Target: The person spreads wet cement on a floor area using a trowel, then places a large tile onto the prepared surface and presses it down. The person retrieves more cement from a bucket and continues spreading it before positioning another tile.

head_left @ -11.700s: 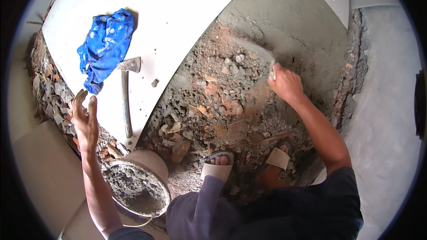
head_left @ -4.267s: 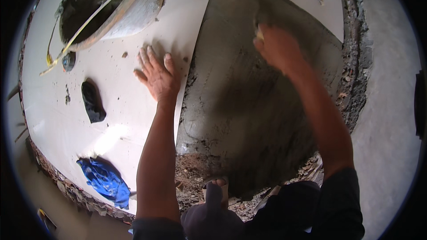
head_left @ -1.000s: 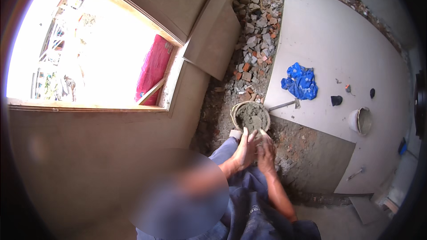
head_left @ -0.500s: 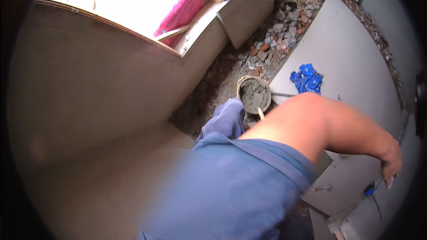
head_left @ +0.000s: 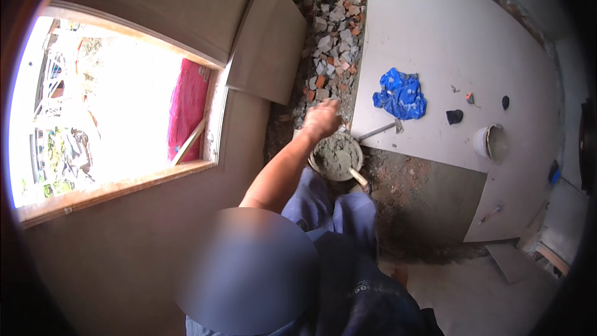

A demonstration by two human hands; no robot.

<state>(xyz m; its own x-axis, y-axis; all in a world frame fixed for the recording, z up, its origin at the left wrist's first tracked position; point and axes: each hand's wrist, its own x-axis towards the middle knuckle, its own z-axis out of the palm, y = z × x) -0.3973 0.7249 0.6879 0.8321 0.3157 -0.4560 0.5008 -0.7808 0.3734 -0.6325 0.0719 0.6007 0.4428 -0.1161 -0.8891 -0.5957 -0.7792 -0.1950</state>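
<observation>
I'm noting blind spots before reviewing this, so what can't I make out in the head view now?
All in the head view:
Left hand: blurred, so its grip can't be told.
Right hand: no clear sight of it; the dark shirt may hide it.
Mortar bucket: the left forearm covers part of its rim.
Outdoors past the window frame: mostly washed out by glare.
Black lump on the pale board: too small to identify.
</observation>
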